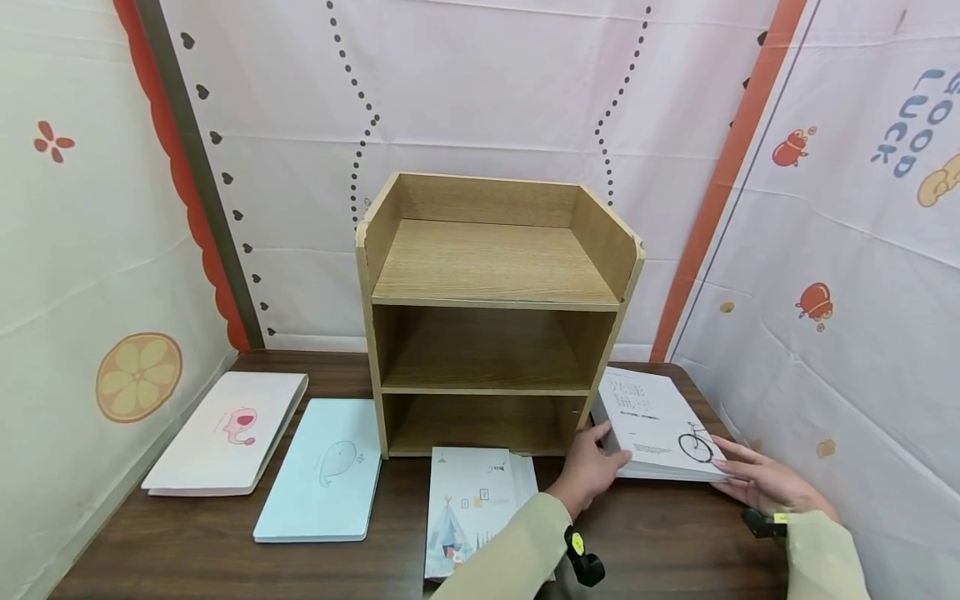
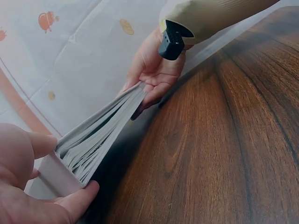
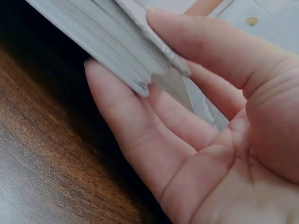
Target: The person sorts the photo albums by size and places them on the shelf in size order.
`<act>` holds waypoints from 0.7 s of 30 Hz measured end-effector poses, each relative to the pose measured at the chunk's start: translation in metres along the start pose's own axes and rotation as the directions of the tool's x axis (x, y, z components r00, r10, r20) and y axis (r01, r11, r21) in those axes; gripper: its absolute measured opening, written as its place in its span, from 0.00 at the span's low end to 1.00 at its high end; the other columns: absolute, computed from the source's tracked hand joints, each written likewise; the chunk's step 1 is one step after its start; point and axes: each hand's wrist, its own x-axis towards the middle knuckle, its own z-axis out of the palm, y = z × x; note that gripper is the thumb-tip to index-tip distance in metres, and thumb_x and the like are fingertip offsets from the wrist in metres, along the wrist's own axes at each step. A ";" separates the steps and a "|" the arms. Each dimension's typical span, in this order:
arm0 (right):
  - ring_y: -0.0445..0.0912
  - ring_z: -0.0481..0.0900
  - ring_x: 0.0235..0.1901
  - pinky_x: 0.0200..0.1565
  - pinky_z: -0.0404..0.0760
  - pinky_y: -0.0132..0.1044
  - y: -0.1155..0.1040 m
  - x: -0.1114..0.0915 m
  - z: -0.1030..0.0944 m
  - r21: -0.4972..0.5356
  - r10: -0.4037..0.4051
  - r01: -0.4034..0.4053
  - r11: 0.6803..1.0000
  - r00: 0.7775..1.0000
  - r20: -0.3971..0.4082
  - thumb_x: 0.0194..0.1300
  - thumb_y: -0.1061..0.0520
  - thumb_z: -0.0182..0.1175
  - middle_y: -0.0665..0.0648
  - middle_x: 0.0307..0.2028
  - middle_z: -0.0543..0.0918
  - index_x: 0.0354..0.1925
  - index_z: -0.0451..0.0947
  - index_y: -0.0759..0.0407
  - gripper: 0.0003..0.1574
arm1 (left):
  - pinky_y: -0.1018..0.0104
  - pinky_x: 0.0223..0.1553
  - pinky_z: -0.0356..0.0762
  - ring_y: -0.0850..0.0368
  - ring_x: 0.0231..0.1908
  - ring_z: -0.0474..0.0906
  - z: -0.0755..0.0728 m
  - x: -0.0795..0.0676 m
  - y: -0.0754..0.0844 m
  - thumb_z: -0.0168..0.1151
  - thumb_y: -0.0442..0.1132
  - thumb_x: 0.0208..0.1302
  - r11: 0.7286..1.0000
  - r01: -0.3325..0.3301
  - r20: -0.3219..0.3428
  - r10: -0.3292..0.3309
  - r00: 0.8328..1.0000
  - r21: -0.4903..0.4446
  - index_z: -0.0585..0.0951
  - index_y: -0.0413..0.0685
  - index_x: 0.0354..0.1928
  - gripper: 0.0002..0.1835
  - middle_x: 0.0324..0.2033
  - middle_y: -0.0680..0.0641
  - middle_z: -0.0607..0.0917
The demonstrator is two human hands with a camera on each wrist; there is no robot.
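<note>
A white notebook with a bicycle drawing [image 1: 654, 421] is held between both hands, right of the wooden shelf. My left hand [image 1: 588, 468] pinches its spine side near the lower left corner. At the lower right corner my right hand [image 1: 772, 482] grips the notebook, thumb on the cover and fingers beneath. The left wrist view shows the notebook's slightly fanned page edges [image 2: 100, 135] just above the table. In the right wrist view, the right hand [image 3: 196, 135] holds the notebook's corner [image 3: 107, 37] between thumb and fingers.
The three-level wooden shelf [image 1: 495, 265] stands mid-table [image 1: 195, 550]. On the left lie a white notebook with a pink elephant [image 1: 228, 429] and a light blue notebook with a whale [image 1: 322, 475]. White notebooks with a tent picture [image 1: 468, 508] lie before the shelf, partly behind the left sleeve.
</note>
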 end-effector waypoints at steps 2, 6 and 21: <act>0.42 0.84 0.56 0.61 0.82 0.38 0.001 0.000 -0.001 0.003 -0.001 0.001 1.000 1.000 0.014 0.81 0.68 0.39 0.46 0.56 0.85 0.58 0.83 0.35 0.35 | 0.54 0.62 0.80 0.54 0.66 0.71 0.000 0.000 0.001 0.73 0.36 0.64 1.000 -0.002 0.004 0.002 1.000 -0.002 0.76 0.51 0.70 0.32 0.74 0.40 0.69; 0.43 0.83 0.58 0.63 0.81 0.38 0.004 -0.001 -0.005 0.031 -0.013 0.012 0.999 0.998 0.063 0.81 0.69 0.35 0.46 0.58 0.85 0.61 0.82 0.36 0.38 | 0.56 0.56 0.83 0.54 0.64 0.72 -0.002 -0.002 0.002 0.72 0.36 0.65 1.000 0.001 0.019 -0.001 1.000 -0.013 0.76 0.52 0.70 0.32 0.75 0.40 0.67; 0.44 0.83 0.60 0.64 0.80 0.38 0.009 -0.001 -0.010 0.040 -0.051 0.045 0.998 0.987 0.155 0.79 0.72 0.31 0.47 0.61 0.83 0.67 0.77 0.34 0.43 | 0.70 0.29 0.78 0.62 0.26 0.73 -0.006 -0.005 0.005 0.69 0.33 0.66 0.993 0.024 0.058 -0.018 0.998 -0.115 0.73 0.49 0.72 0.33 0.42 0.46 0.80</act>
